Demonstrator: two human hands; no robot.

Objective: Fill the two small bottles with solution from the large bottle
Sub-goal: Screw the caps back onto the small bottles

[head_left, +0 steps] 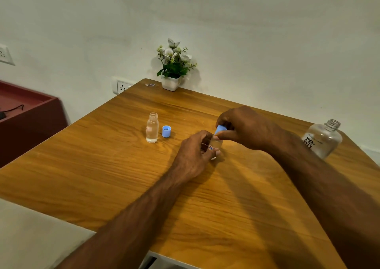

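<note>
1. Two hands meet over our wooden table [127,186]: our left hand [194,155] grips one small bottle [216,145], standing on the table near its middle.
2. Our right hand [244,127] pinches a blue cap [220,129] at that bottle's top.
3. We see the other small bottle [152,127] upright and uncapped to the left, its loose cap [166,131] just beside it.
4. We see the large bottle [322,138] standing open at the table's right edge.

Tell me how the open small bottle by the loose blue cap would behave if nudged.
The open bottle is tall and narrow, so it would probably tip rather than slide. It looks nearly full and uncapped, so tipping would likely spill. Its smooth clear wall may be slippery; liquid makes it heavyish for its size.
</note>
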